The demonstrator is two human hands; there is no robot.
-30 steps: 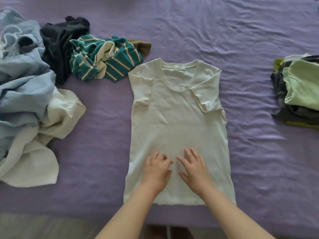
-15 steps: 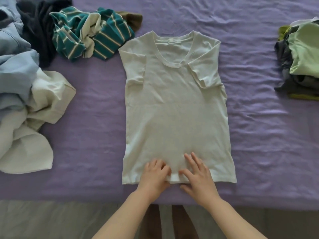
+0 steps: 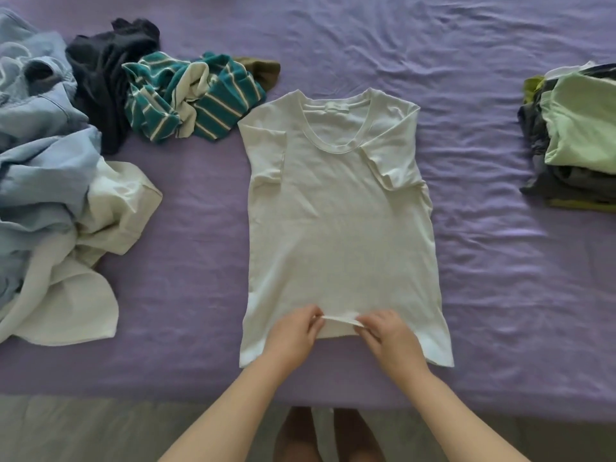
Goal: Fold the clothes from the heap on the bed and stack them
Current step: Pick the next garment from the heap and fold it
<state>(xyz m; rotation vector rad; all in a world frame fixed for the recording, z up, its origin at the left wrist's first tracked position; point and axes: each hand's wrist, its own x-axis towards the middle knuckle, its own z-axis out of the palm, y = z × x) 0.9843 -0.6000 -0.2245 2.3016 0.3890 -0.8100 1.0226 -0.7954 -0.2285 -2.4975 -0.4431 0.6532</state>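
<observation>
White cotton T-shirt [image 3: 340, 221] lies flat and face up on a bed covered by a purple sheet [image 3: 500, 261], neckline away from the viewer, both short sleeves folded in over the chest. At the near hem, two bare hands meet at the middle: the left hand [image 3: 293, 335] and the right hand [image 3: 390, 338] each pinch the hem edge between thumb and fingers, lifting a short strip of it off the sheet. To the left sits the unfolded heap [image 3: 50, 181], with pale blue and cream garments, a dark one, and a teal striped top [image 3: 190, 98] just beside the shirt's shoulder. Well apart at the right edge stands a stack of folded clothes [image 3: 576, 138], a light green piece on top.
</observation>
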